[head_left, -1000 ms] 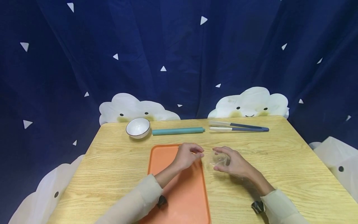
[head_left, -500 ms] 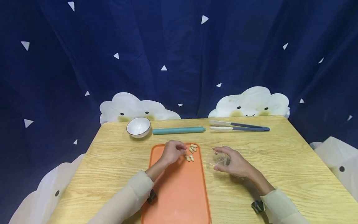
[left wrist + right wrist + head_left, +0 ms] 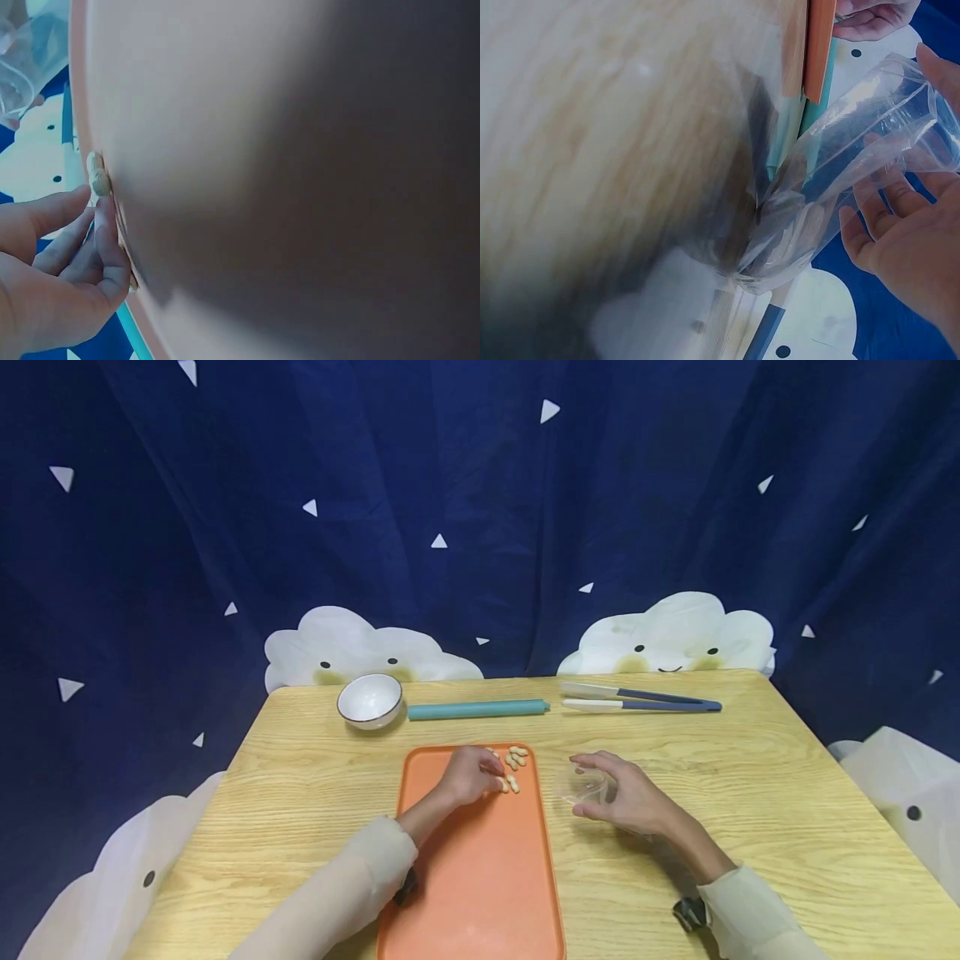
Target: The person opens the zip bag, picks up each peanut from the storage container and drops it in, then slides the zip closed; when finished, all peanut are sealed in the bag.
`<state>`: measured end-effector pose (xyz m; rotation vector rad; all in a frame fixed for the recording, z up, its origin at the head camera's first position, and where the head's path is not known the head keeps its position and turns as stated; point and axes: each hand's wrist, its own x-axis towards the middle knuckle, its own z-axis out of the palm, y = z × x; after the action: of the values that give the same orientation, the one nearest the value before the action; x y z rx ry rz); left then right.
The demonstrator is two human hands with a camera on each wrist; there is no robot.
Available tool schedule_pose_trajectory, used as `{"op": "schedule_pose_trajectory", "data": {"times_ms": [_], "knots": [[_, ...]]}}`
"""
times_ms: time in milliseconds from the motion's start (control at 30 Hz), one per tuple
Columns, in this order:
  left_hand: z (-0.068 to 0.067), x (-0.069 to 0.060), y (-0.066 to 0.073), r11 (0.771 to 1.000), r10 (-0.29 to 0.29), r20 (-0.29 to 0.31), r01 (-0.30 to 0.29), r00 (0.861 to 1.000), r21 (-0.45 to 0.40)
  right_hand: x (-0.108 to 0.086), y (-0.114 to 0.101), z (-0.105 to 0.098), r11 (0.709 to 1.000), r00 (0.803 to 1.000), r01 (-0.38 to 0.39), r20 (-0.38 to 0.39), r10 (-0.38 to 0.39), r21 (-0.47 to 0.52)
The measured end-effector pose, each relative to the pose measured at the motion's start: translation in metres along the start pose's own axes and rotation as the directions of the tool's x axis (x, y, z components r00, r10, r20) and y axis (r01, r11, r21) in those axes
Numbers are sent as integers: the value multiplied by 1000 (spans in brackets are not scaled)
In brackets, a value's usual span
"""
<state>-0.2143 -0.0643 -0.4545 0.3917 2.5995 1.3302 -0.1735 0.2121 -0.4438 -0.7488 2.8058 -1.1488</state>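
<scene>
My left hand (image 3: 468, 777) is over the far part of the orange tray (image 3: 472, 877), thumb and forefinger at a peanut (image 3: 99, 182) that they appear to pinch. Close by on the tray lie several more peanuts in their shells (image 3: 516, 758), some partly hidden by the fingers. To the right of the tray, my right hand (image 3: 630, 793) holds a clear plastic bag (image 3: 885, 112), thumb and fingers spread around its mouth. The bag's lower part hangs down toward the table in the right wrist view. I cannot make out anything inside it.
A white bowl with a dark rim (image 3: 371, 702) stands at the back left of the wooden table (image 3: 300, 777). A teal stick-like roll (image 3: 478, 710) and blue-and-white tongs (image 3: 645, 703) lie along the back edge. A dark blue curtain (image 3: 480, 485) hangs behind.
My left hand has moved left from beside the bag, back over the tray, then down to the peanuts, uncovering several of them. The right hand and bag have stayed in place.
</scene>
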Motion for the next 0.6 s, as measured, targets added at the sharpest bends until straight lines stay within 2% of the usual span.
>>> {"op": "schedule_pose_trajectory", "data": {"times_ms": [200, 400, 500, 600], "knots": [[4, 2, 1, 998, -2, -3, 2, 1000, 58, 0, 0, 0, 1000, 1000, -1, -6, 1, -2], [2, 2, 2, 995, 2, 10, -3, 1000, 104, -1, 0, 0, 1000, 1000, -8, -8, 8, 11], [1, 0, 3, 995, -2, 17, 0, 1000, 102, -1, 1, 0, 1000, 1000, -8, -12, 8, 11], [-1, -2, 4, 998, -21, 26, 19, 999, 65, -1, 2, 0, 1000, 1000, -2, -17, 2, 4]]}}
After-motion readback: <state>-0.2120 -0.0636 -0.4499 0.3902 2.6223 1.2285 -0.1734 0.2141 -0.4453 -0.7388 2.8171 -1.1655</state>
